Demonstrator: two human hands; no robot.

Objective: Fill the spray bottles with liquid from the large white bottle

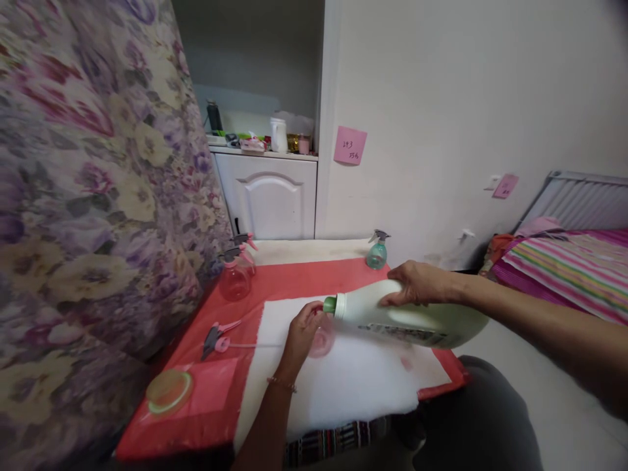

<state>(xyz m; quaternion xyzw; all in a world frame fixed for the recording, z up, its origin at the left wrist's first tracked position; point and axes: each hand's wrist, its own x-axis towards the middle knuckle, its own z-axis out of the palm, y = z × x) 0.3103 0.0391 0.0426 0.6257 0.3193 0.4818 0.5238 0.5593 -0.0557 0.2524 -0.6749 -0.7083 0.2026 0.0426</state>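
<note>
My right hand (415, 282) grips a large pale green jug (383, 314) by its handle. The jug is tipped on its side, its green spout (330, 305) pointing left. Below the spout, my left hand (307, 320) is closed around the neck of a small clear pink spray bottle (322, 340), which has no spray head on it. The spout meets the bottle's mouth, though my fingers partly hide the contact. A loose pink and grey spray head (216, 340) with a long tube lies to the left of my left hand.
Pink spray bottles (235, 278) stand at the red table's (289, 278) left back, a green spray bottle (377, 252) at its right back. A white cloth (353, 386) lies under my hands. A round lid (169, 390) sits front left, beside a floral curtain (98, 196).
</note>
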